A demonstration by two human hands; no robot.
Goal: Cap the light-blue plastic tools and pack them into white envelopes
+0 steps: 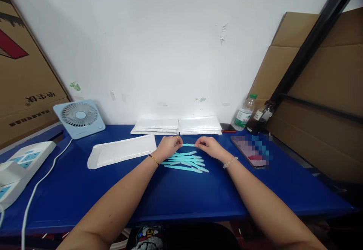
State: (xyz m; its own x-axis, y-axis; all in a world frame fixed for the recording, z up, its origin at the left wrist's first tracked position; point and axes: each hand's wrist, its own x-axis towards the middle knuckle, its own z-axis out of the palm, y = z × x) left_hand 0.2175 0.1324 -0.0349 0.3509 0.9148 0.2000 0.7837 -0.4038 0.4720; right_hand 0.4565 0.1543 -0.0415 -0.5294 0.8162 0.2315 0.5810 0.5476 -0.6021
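Head view is showing the left hand (170,146) and right hand (210,147) each closing thumb and fingers around one end of a slim turquoise stick (188,145), which is hanging just above the far side of a pile of similar sticks (185,162). Its long axis is running left to right, nearly level; which end is the tip, one cannot tell. The piled sticks are lying roughly the same way, fanning slightly, paler ends pointing right. Among containers, a white padded envelope (121,151) is lying flat at left, its contents not showing; two stacks of white envelopes (155,126) are resting by the wall; a green-capped bottle (243,114) is standing beside a bottle of dark liquid (259,118), partly overlapping it. Elsewhere, a white power strip (42,149), a white cable (47,170) and a pale blue fan (81,118) are occupying the left, while a red-edged phone (228,128) and a larger phone (246,149) are lying at right on the blue table (193,197). The left hand is covering some of the pile's left ends.
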